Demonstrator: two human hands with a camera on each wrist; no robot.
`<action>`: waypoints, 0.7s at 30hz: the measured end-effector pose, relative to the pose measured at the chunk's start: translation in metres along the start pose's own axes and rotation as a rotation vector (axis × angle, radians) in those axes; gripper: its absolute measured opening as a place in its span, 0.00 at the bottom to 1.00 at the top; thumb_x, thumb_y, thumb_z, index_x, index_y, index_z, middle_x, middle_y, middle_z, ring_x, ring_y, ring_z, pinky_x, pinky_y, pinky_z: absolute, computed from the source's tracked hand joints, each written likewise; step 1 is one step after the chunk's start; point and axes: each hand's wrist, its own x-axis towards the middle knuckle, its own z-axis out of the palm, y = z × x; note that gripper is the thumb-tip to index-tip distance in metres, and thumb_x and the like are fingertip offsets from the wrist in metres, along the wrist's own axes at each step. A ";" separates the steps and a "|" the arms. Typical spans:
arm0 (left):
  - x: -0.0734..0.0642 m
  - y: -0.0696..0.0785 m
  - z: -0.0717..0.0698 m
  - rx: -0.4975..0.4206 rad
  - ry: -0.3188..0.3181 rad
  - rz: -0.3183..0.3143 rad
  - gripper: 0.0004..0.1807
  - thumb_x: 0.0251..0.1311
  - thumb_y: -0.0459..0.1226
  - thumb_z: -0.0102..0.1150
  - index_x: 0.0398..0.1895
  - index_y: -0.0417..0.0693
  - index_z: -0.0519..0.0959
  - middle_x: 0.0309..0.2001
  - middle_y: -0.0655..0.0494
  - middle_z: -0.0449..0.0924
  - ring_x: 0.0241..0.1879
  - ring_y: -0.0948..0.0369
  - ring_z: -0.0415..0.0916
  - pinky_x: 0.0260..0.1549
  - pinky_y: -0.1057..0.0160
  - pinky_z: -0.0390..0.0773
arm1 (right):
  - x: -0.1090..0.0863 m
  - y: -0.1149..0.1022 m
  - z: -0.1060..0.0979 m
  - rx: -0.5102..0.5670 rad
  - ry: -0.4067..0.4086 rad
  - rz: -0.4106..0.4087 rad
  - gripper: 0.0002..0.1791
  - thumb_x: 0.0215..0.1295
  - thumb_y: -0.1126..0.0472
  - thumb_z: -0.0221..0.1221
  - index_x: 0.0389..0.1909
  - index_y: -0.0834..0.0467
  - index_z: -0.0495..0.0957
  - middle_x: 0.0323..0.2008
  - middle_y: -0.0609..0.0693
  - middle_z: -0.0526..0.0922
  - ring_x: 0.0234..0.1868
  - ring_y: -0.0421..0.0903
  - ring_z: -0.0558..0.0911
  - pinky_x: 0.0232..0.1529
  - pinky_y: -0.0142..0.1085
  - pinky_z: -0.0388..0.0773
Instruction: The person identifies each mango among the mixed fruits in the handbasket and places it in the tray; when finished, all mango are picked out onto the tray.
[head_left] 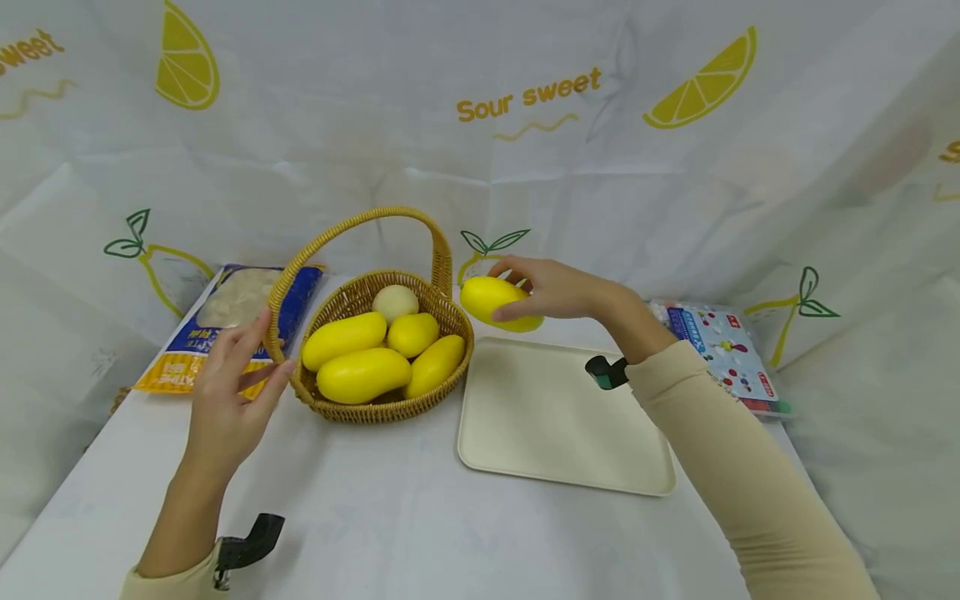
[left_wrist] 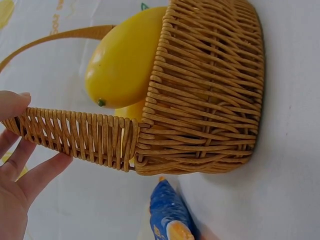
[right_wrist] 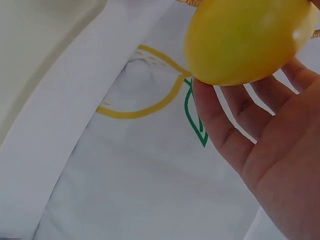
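Observation:
My left hand [head_left: 228,396] grips the lower left side of the handle [head_left: 352,218] of a wicker basket [head_left: 382,410]. In the left wrist view, the thumb is on one side of the woven handle [left_wrist: 82,135] and the fingers on the other. Several yellow mangoes [head_left: 363,375] and a pale round fruit [head_left: 395,302] lie in the basket. My right hand [head_left: 551,290] holds one yellow mango [head_left: 487,298] between thumb and fingers, in the air right of the basket and over the far edge of a beige tray [head_left: 562,417]. The right wrist view shows this mango [right_wrist: 250,40] close up.
A blue and yellow bag [head_left: 232,308] lies behind the basket on the left. At the right, beyond the tray, is a clear-lidded pack [head_left: 723,354] with a printed label. A white curtain [head_left: 337,125] with lemon prints hangs behind the white table [head_left: 360,517].

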 end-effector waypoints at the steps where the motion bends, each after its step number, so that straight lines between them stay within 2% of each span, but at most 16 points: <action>1: 0.000 0.000 0.000 0.000 0.000 0.000 0.45 0.49 0.14 0.65 0.74 0.47 0.70 0.55 0.79 0.66 0.57 0.77 0.68 0.48 0.88 0.72 | -0.001 0.003 0.000 0.001 0.007 0.011 0.34 0.63 0.40 0.64 0.68 0.43 0.68 0.63 0.52 0.78 0.60 0.52 0.80 0.59 0.49 0.81; 7: 0.000 0.001 0.000 0.001 0.000 0.001 0.45 0.49 0.14 0.65 0.73 0.47 0.70 0.55 0.80 0.66 0.56 0.78 0.68 0.48 0.88 0.72 | -0.004 0.024 0.004 0.023 0.044 0.062 0.35 0.63 0.39 0.63 0.69 0.44 0.67 0.65 0.55 0.75 0.57 0.54 0.80 0.57 0.49 0.83; 11: 0.001 0.001 0.000 -0.001 -0.006 0.002 0.45 0.49 0.14 0.65 0.74 0.47 0.70 0.55 0.80 0.66 0.56 0.78 0.68 0.48 0.88 0.72 | -0.004 0.037 0.012 0.032 0.031 0.065 0.35 0.65 0.39 0.62 0.71 0.43 0.66 0.66 0.55 0.75 0.58 0.54 0.79 0.57 0.49 0.82; 17: 0.000 0.001 0.000 -0.001 -0.007 0.000 0.45 0.50 0.14 0.65 0.74 0.47 0.69 0.55 0.80 0.66 0.56 0.78 0.68 0.48 0.88 0.72 | -0.002 0.050 0.027 0.054 0.009 0.072 0.37 0.69 0.45 0.58 0.78 0.44 0.59 0.69 0.55 0.73 0.61 0.55 0.74 0.65 0.54 0.73; 21: 0.000 0.000 0.000 0.005 -0.004 -0.002 0.46 0.50 0.14 0.66 0.74 0.47 0.69 0.55 0.80 0.66 0.56 0.78 0.68 0.48 0.89 0.72 | 0.000 0.056 0.039 0.067 -0.025 0.119 0.38 0.67 0.48 0.54 0.78 0.45 0.58 0.71 0.55 0.71 0.59 0.55 0.75 0.63 0.52 0.74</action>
